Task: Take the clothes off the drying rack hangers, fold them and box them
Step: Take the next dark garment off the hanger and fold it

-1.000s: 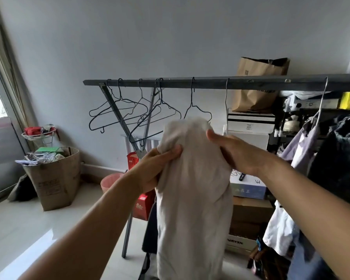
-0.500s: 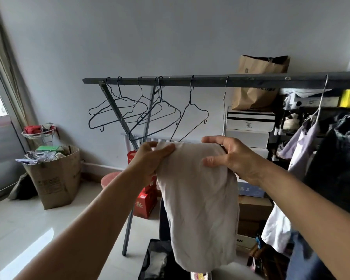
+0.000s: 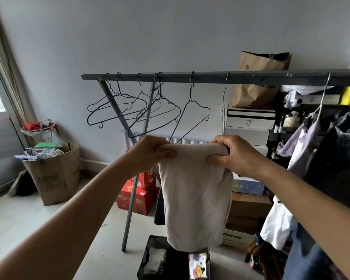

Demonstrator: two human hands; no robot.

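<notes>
Floor — boxes, black bin.

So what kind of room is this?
Probably a spare or utility room at home used for drying laundry and storage: a drying rack with wire hangers, stacked boxes, a radiator.

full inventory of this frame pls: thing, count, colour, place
garment: 1, cream, held up mid-frame, hanging over the storage box
drying rack: 1, grey, bar across the frame
empty hangers: about 6, dark wire, on the bar's left half
hung clothes: several, lilac, white, dark, right edge
storage box: 1, black, floor, bottom centre, folded items inside
cardboard bin: 1, brown, left, by the window
red boxes: 2, red, behind the rack leg
paper bag: 1, brown, on stacked boxes
left hand: grips the garment's top edge
right hand: grips the top edge
</notes>
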